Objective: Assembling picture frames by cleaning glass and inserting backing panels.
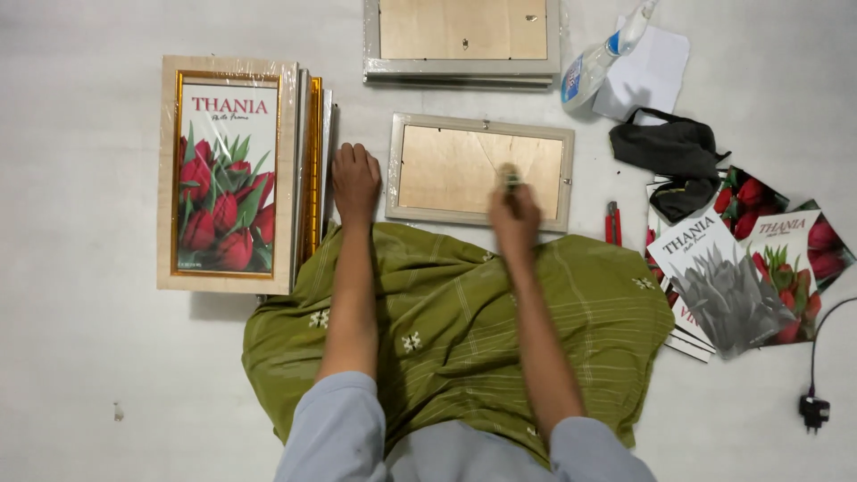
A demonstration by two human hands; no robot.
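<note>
— Nearest? Green cloth (455,312) over the lap, spread wide, soft to kneel on.

— And the hands?

— Left hand (355,183) flat on the floor, fingers bent down, holding nothing. Maybe propping the body up. Right hand (515,217) closed around a small tool (510,176), blurry, hard to tell what kind.

— Pressing where?

— On the back of the picture frame (480,170), face down, wrapped in clear plastic, just past the cloth, in the middle. Back side up, easy to reach.

— Left?

— Stack of frames (230,174), tulip picture on top, kept close.

— Right?

— Red cutter (612,223), tulip prints (741,277), black cloth (669,152), plug (813,411).

— Far?

— Another frame stack (462,40), spray bottle (598,58) lying on white paper (656,71).
</note>
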